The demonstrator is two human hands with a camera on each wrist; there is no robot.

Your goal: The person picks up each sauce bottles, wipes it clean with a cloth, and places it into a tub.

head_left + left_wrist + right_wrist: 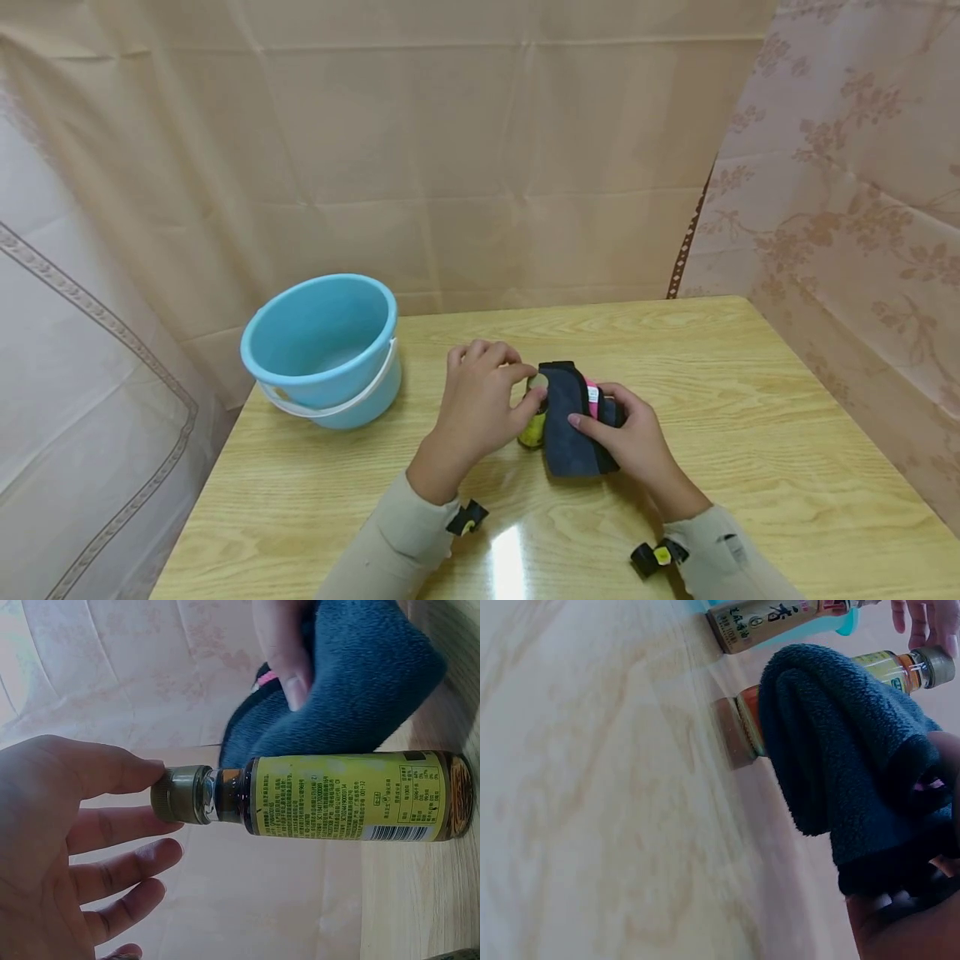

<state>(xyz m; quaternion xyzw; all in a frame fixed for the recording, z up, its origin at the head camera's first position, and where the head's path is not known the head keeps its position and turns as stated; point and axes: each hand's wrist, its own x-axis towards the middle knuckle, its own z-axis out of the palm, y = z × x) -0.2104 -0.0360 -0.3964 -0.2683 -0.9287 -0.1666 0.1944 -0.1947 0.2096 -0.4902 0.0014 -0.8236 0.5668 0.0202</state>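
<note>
A small glass bottle [322, 796] with a yellow-green label stands upright on the table. My left hand [480, 404] pinches its olive cap [178, 795] between thumb and index finger, the other fingers spread apart. In my right hand [643, 437] is a folded dark blue cloth [564, 429] with a pink patch and white tag, gripped by thumb and fingers. The cloth is right beside the bottle and covers part of it in the right wrist view; whether they touch I cannot tell.
A light blue bucket [363, 410] with a white handle stands at the table's back left. Another bottle [769, 624], with a tan label, shows beyond the first in the right wrist view. Curtains hang behind the wooden table [750, 467] and at both sides.
</note>
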